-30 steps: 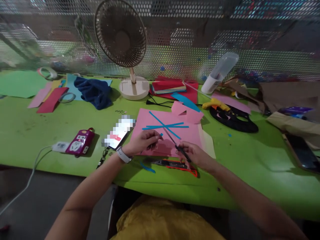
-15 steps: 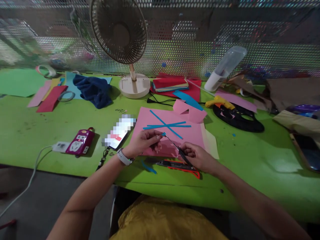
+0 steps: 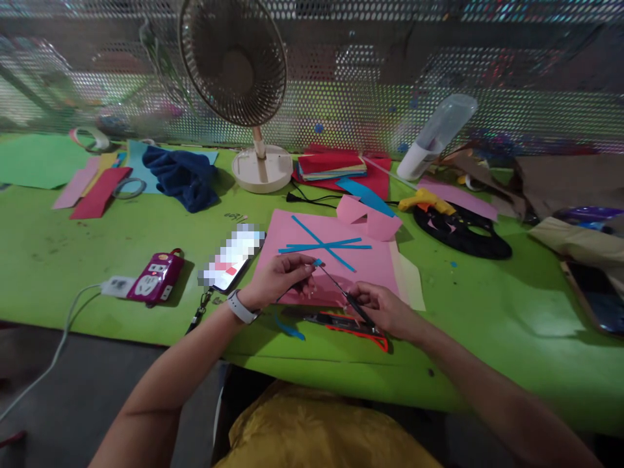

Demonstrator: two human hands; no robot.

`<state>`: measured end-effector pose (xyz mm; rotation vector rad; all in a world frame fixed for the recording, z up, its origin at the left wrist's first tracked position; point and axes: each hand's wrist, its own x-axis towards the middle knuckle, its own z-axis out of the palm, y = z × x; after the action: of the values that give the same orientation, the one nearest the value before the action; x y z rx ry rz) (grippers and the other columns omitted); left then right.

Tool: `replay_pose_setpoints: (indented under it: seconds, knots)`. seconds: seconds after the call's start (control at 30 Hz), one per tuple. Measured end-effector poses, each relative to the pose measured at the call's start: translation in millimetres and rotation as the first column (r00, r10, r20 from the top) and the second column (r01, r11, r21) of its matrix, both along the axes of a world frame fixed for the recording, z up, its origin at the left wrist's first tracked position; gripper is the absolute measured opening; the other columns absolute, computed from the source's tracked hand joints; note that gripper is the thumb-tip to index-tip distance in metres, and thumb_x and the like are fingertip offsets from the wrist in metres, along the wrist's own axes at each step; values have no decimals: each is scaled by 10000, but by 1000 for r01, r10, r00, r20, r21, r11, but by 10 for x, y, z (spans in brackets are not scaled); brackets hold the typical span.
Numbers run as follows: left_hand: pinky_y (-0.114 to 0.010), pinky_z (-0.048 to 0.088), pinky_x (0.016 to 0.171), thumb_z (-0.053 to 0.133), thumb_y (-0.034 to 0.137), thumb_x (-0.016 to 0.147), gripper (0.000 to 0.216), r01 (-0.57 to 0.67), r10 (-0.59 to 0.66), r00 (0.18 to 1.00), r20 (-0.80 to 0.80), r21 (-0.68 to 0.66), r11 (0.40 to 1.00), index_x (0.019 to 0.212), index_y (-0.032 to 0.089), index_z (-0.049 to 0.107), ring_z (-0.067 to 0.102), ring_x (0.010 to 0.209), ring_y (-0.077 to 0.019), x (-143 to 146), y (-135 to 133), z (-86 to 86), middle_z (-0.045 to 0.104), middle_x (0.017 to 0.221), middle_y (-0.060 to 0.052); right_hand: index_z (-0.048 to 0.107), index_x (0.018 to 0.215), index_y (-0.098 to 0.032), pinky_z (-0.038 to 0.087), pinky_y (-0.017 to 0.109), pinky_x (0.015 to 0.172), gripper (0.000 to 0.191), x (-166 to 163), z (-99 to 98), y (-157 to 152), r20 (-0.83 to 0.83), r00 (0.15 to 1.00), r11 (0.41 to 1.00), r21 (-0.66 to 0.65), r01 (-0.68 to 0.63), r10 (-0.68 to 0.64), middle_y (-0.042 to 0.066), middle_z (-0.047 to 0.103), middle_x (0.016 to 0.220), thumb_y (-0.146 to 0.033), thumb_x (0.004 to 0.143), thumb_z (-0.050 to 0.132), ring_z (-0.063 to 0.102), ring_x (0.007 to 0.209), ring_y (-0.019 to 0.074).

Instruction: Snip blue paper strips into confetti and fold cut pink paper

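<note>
My left hand [image 3: 280, 278] pinches one end of a thin blue paper strip [image 3: 318, 262] just above a pink paper sheet [image 3: 370, 265]. My right hand [image 3: 383, 305] grips a slim dark tool [image 3: 344, 292] whose metal tip reaches the strip's end. Three long blue strips [image 3: 324, 246] lie crossed on the pink sheet. Red-handled scissors [image 3: 348, 322] lie on the green table [image 3: 73, 247] under my right hand. A small blue scrap [image 3: 290, 329] lies by my left wrist, which wears a white watch.
A phone [image 3: 231, 257] and a magenta power strip [image 3: 155, 277] lie left of the pink sheet. Behind are a desk fan [image 3: 244, 84], a blue cloth [image 3: 182, 175], stacked coloured paper [image 3: 331, 164], a yellow glue gun [image 3: 426, 200], a black ring [image 3: 461, 231] and a white bottle [image 3: 433, 136].
The tool's tip has come down from over the crossed strips to meet the strip end at my left fingertips. Both hands otherwise stay in place; the view shifted slightly.
</note>
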<state>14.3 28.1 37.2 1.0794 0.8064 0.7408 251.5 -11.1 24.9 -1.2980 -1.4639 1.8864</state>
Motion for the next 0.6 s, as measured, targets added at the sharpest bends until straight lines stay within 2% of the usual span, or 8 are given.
replay_pose_setpoints:
  seconds: [0.33,0.6]
  knots:
    - [-220,518,540,691,419,785,379,1,-1,1000,-19,-25,1000,980,107,598,622,538,-104,3,-14,11,656,640,-19,560,834,-188,425,240,560,382,-14,-45,2,10,1000,1000,4,-5,5,-14,599,721,-505,693,718,562,623,119]
    - [-218,519,550,686,410,789,361,-3,3,1000,-23,-14,1000,963,106,598,620,543,-99,-1,-14,0,661,644,-20,557,793,-180,397,232,529,398,-53,10,6,28,1000,1000,4,11,-11,-26,575,669,-516,668,729,529,578,106]
